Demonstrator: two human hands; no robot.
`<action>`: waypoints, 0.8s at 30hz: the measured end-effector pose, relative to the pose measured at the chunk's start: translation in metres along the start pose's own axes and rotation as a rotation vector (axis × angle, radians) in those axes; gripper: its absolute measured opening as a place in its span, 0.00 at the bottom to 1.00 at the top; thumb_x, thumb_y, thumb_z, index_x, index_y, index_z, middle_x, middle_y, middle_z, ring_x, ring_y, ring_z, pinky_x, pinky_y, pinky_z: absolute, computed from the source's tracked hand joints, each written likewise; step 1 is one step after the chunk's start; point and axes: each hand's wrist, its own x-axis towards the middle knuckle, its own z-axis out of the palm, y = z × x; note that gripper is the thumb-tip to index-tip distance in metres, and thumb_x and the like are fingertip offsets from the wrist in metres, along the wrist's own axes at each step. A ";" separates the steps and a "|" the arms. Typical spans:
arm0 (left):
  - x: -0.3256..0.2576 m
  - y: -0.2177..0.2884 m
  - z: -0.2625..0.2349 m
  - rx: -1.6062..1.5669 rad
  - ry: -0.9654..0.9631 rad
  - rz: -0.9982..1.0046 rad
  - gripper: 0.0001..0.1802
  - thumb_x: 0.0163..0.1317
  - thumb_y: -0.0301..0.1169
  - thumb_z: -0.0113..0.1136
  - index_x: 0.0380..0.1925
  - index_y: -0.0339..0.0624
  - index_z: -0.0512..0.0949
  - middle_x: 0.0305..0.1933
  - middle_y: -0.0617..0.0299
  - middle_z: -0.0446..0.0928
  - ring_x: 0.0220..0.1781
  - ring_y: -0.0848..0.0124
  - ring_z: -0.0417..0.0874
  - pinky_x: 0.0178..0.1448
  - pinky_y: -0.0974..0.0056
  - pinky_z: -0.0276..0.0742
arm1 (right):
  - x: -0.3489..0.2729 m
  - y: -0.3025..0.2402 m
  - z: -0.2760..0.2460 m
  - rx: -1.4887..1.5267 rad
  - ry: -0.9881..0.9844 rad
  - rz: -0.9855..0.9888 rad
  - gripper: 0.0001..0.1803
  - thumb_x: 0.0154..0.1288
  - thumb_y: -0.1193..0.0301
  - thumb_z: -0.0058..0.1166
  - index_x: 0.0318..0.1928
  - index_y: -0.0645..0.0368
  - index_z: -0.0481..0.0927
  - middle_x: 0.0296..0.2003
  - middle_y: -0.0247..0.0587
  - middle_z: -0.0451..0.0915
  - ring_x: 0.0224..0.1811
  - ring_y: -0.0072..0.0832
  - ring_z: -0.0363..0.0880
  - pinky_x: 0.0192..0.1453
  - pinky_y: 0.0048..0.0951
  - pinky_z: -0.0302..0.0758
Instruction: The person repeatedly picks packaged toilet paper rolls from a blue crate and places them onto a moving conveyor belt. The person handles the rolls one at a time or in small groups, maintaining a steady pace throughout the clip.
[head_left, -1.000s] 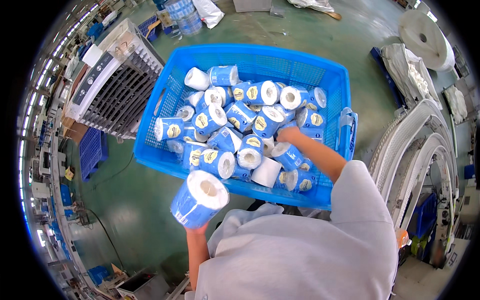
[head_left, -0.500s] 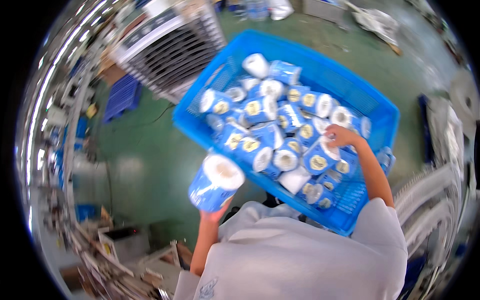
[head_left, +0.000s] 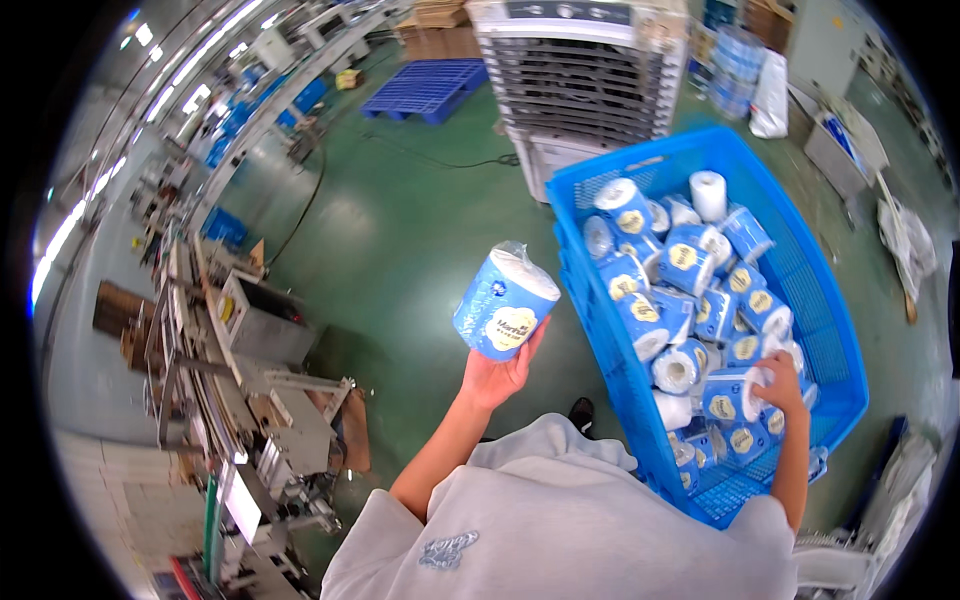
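Observation:
My left hand point(head_left: 497, 378) is closed around a plastic-wrapped toilet paper roll point(head_left: 506, 302) with a blue label and a pale yellow patch, held up to the left of the basket. The wrap bunches loosely at its upper end. Inside the blue plastic basket point(head_left: 836, 335), many similar rolls lie heaped at different angles. My right hand point(head_left: 784, 384) reaches in at the near right, its fingers gripping the white end of another wrapped roll point(head_left: 724, 398). A plain white roll point(head_left: 708, 195) stands near the far end of the heap.
Beyond the basket stands a large louvred air cooler point(head_left: 585, 90), with a blue pallet point(head_left: 425, 88) to its left. A cable runs over the green floor. Machinery and a metal box point(head_left: 265, 325) line the left side. A grey bin point(head_left: 838, 160) stands at the far right.
The view has swung left, so the basket sits farther right. The left-hand roll is tilted differently, its printed label now facing me. My right hand stays on a roll in the basket.

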 end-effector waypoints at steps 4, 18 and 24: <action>-0.049 0.018 0.006 0.011 -0.051 0.127 0.27 0.64 0.42 0.45 0.61 0.44 0.62 0.67 0.54 0.58 0.68 0.64 0.60 0.61 0.62 0.70 | -0.014 -0.042 -0.050 0.160 0.286 0.014 0.23 0.41 0.73 0.58 0.44 0.59 0.76 0.40 0.44 0.71 0.44 0.39 0.72 0.47 0.34 0.71; -0.388 0.073 -0.042 0.595 -0.156 0.760 0.41 0.58 0.61 0.40 0.66 0.50 0.52 0.70 0.52 0.48 0.71 0.53 0.47 0.68 0.38 0.45 | 0.012 -0.559 0.166 2.307 -1.157 0.135 0.20 0.61 0.56 0.49 0.47 0.56 0.74 0.45 0.39 0.77 0.49 0.33 0.73 0.53 0.32 0.72; -0.549 0.062 -0.063 0.552 -0.243 1.159 0.36 0.57 0.60 0.42 0.62 0.55 0.60 0.72 0.56 0.44 0.70 0.49 0.49 0.66 0.35 0.46 | -0.044 -0.738 0.276 1.826 -1.525 0.477 0.26 0.58 0.50 0.51 0.50 0.55 0.72 0.48 0.41 0.75 0.50 0.32 0.73 0.55 0.37 0.71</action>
